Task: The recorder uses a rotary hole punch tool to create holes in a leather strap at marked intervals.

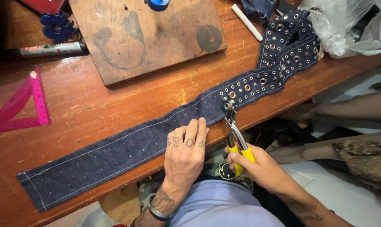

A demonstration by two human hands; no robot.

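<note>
The denim strip (127, 147) runs lengthwise across the wooden surface (115, 101), the left hand (184, 153) pressing it flat while the right hand (257, 166), just beside it, squeezes yellow-handled pliers (236, 138) biting its near edge.

matt denim strip (127, 147), shiny metal eyelets (246, 88), scuffed wooden table (94, 109)

Dark-blue denim strip (127, 147) — yellow-handled pliers (236, 143)

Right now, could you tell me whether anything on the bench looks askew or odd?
Nothing looks damaged or spilled. The denim strip lies flat under the left hand, its eyeleted far end bunched in folds. The right hand holds yellow-handled pliers.
</note>
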